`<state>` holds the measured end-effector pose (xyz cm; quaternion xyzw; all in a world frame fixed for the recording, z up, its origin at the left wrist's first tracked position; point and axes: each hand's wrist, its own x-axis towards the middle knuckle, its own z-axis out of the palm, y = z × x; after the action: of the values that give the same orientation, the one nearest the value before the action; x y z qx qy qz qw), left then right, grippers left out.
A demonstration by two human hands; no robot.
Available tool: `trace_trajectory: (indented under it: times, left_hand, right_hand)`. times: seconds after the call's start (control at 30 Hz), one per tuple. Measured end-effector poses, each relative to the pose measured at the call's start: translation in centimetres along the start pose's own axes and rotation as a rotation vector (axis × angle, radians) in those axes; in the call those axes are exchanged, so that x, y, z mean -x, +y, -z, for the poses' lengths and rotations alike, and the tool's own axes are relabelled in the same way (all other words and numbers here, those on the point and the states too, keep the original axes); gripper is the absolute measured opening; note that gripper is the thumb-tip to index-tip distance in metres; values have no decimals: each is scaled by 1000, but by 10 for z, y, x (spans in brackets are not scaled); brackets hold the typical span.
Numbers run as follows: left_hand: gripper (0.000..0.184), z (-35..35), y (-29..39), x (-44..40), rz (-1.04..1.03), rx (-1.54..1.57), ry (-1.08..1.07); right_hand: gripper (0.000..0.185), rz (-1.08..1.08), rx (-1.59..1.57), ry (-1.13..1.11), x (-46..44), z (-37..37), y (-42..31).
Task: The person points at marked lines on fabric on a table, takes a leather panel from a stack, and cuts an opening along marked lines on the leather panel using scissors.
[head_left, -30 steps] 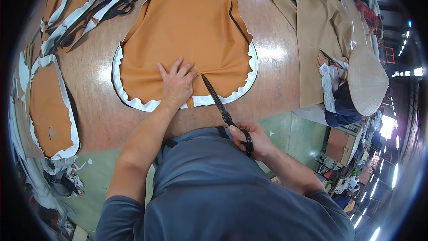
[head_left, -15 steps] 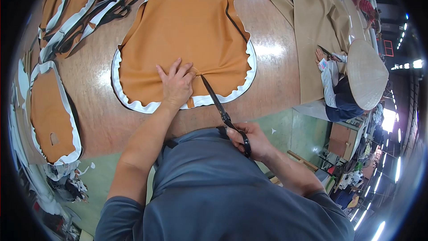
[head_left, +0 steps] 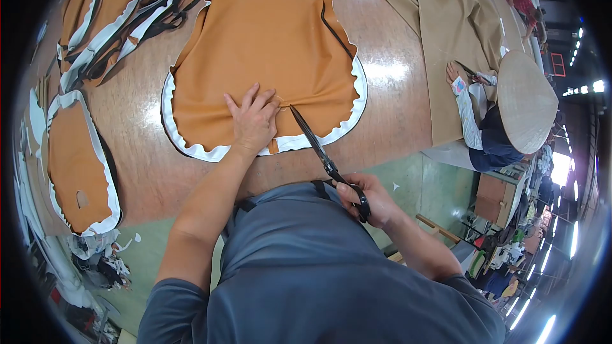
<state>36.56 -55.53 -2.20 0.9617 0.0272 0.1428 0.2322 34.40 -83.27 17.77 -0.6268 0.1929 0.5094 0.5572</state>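
Note:
An orange-brown leather piece [head_left: 274,38], shaped like a seat cover with a white backing edge along its lower rim, lies on the table before me. My left hand [head_left: 255,118] rests on its lower middle, fingers spread; a small fold runs right from the fingertips. Whether thumb and index finger pinch that fold is hard to see. In my right hand [head_left: 366,197] are long black scissors [head_left: 313,143], held by the handles near the table edge. Their tip touches or hovers just over the leather beside my left fingertips; the blades look closed.
The wooden table [head_left: 137,127] ends near my waist. Another orange piece with white edging [head_left: 80,159] lies left. Orange, white and black strips [head_left: 127,19] are heaped at upper left. Tan material [head_left: 449,57] lies right, where a co-worker in a conical hat [head_left: 526,102] holds scissors.
My right hand and the scissors have shifted slightly right and down, the tip drawing a little away from my left fingers. My left hand stays in place on the leather.

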Motion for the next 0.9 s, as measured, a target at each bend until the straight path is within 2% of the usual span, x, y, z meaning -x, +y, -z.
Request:
trace_trajectory:
  times: [0.23,0.9]
  left_hand:
    - [29,4,3,0,14,31,-11]
    - [28,7,4,-2,2,16,-10]
  right_hand:
    - [49,15,-8,-35,-11,5,2]
    - [43,-6,-79,-73,-14,9,3]
